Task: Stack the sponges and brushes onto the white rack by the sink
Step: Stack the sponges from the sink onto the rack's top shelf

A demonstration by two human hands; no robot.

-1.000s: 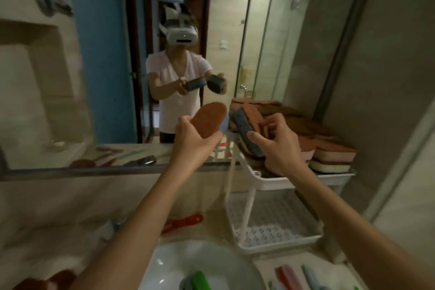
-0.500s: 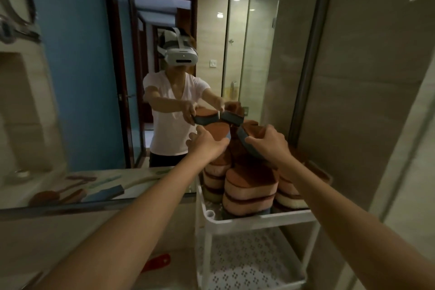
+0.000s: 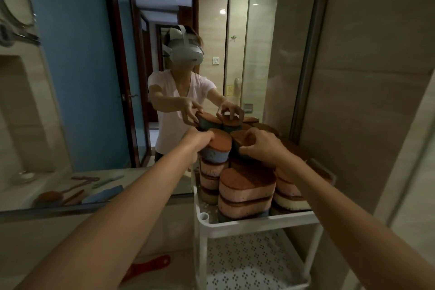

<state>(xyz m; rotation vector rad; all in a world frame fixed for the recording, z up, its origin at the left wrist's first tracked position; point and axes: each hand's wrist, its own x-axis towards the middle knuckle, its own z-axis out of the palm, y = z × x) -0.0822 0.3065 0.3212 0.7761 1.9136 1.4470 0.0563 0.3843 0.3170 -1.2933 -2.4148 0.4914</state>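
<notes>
The left hand (image 3: 197, 146) grips the left end of a blue oval sponge with a brown scouring top (image 3: 217, 148), fingers wrapped round its edge. The sponge sits on, or just above, the far-left stack (image 3: 211, 178) on the top tier of the white plastic rack (image 3: 259, 219); I cannot tell whether it has touched down. The right hand (image 3: 264, 146) curls over a dark-sided sponge with a brown top (image 3: 240, 140), thumb on the near side and fingers hooked over the top. It holds this one just to the right of the blue one, above the far middle of the tier.

The step in hand looks like setting both sponges down as top layers. The stacks are tall and soft, and the near pile of pink sponges (image 3: 247, 192) crowds them, so each sponge should go down flat and centred on the one beneath, brown face up to match the rest. It seems wise to let go with one hand at a time, steadying the neighbouring pile with the other, and to open the fingers outward, not drag them back across the top. A tilted landing could tip a column toward the mirror (image 3: 70, 77).

A red plastic brush handle (image 3: 150, 266) lies on the counter, near and left of the rack's perforated lower shelf (image 3: 254, 266).
</notes>
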